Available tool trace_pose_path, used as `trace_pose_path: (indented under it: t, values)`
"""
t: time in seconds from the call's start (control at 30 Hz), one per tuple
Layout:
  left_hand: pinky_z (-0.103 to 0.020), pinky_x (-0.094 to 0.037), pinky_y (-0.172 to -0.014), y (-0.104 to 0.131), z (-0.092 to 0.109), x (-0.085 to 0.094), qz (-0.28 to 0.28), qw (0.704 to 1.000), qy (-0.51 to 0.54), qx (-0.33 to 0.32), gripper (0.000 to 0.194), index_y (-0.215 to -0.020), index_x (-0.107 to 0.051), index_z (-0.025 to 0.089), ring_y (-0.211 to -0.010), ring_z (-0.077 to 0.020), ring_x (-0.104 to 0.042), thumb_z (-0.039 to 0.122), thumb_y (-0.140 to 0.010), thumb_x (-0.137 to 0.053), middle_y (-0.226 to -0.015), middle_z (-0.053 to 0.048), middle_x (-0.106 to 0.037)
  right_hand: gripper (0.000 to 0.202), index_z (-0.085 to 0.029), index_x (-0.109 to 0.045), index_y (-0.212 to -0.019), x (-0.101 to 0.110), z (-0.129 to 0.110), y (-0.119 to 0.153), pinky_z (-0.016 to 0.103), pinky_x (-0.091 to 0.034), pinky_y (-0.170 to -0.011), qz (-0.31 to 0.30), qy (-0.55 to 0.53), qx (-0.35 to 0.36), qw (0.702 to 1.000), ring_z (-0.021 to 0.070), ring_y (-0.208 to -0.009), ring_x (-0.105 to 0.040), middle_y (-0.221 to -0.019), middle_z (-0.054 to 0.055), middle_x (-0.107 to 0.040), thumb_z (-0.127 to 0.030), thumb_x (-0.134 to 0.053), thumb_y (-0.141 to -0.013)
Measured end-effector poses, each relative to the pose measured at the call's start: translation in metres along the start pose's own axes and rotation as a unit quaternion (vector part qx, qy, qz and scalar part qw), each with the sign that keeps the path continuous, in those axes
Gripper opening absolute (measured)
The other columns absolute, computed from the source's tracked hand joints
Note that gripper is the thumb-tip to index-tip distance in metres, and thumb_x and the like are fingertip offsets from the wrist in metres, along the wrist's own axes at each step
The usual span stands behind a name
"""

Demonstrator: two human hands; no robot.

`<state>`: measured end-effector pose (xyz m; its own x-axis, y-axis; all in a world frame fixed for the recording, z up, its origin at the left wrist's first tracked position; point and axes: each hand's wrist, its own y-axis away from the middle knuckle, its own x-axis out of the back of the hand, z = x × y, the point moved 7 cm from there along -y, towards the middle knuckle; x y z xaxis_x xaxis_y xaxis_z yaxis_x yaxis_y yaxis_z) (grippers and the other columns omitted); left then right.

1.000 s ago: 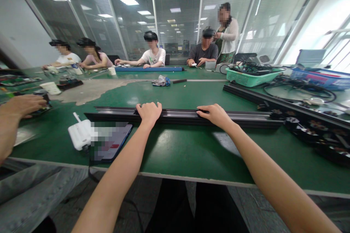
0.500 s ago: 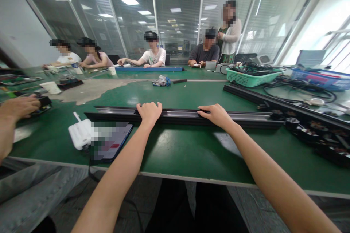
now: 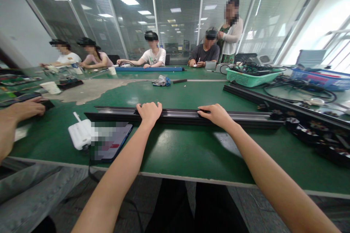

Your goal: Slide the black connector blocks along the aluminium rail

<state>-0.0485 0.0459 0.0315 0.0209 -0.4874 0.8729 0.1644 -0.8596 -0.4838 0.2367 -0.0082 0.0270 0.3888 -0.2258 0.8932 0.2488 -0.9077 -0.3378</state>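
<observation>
while hands [image 3: 150, 113] [image 3: 214, 113] hold rail [image 3: 179, 115] | phone [image 3: 116, 147] lies nearer | green basket [image 3: 253, 79] beyond

Between the 2 forearms [image 3: 122, 174], bare green table [image 3: 186, 153] leaves room to pass along the near side of the black rail [image 3: 179, 114], and another open strip beyond it reaches the crumpled cloth [image 3: 161, 81]. On the left, the white adapter [image 3: 78, 134] and phone [image 3: 119, 145] crowd the way; on the right, black parts [image 3: 296, 125] and a diagonal rail [image 3: 273, 102] obstruct passage past the rail's end.
</observation>
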Motion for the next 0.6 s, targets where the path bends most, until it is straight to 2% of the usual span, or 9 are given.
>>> trace_pose_path:
  t: [0.6]
  values:
    - [-0.046, -0.026, -0.095, -0.0004, -0.0002, -0.0016, -0.002, 1.000, 0.003, -0.002, 0.059, -0.087, -0.077, 0.010, -0.085, -0.0302, -0.065, 0.044, -0.092, -0.029, -0.084, -0.019, -0.072, 0.041, -0.022, -0.072, -0.118, 0.0032, 0.0025, 0.0013, 0.035, -0.047, -0.102, -0.004, -0.007, -0.009, 1.000, 0.0261, -0.116, -0.063, -0.120, 0.004, -0.069, -0.046, -0.051, -0.092]
